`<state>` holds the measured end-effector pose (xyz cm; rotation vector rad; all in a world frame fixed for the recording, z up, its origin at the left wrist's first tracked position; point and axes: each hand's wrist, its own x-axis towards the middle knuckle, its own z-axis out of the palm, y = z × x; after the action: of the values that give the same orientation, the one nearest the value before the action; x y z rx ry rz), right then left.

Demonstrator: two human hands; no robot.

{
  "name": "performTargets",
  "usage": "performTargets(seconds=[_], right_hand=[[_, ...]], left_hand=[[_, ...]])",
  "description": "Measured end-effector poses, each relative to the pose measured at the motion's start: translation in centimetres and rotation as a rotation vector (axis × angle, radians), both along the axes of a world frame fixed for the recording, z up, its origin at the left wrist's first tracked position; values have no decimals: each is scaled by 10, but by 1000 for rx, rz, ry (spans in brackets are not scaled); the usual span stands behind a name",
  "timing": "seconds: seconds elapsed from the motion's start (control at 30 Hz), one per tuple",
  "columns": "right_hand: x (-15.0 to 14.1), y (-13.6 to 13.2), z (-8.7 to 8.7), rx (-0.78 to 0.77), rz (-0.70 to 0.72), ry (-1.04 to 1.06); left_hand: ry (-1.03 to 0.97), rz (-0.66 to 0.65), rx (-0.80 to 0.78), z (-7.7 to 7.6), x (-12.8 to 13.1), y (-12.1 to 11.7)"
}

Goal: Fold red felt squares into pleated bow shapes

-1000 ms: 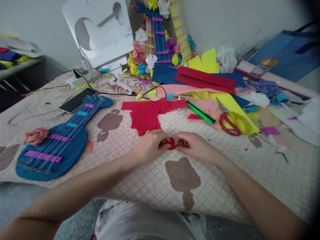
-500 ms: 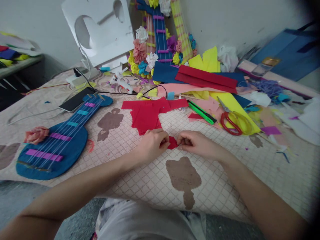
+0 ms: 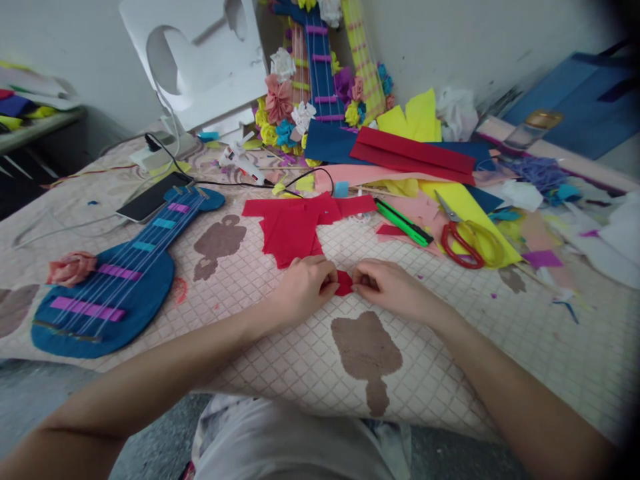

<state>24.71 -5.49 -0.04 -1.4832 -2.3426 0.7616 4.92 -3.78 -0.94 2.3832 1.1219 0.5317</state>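
two hands (image 3: pixel 309 285) (image 3: pixel 383 285) (bare) pinch one red piece (image 3: pixel 343 283)

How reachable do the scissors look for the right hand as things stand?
Probably yes: the scissors lie uncovered beyond the right hand, with nothing standing between, though that hand is at the red piece's edge.
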Motion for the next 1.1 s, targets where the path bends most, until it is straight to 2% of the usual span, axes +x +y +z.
performTargets(seconds=[0.13, 0.37, 0.63, 0.93, 1.1], right_hand=[[1, 0, 0, -9, -31, 5], [8, 3, 4, -141, -41, 143], [-6, -3, -3, 7, -144, -9], [3, 3, -2, -64, -88, 74], [-8, -3, -3, 47, -167, -43]], left_hand=[[16, -7, -5, 0, 0, 0], [14, 1, 0, 1, 0, 0], [10, -12, 7, 1, 1, 0], [16, -4, 4, 2, 1, 0], [0, -12, 2, 0, 1, 0]])
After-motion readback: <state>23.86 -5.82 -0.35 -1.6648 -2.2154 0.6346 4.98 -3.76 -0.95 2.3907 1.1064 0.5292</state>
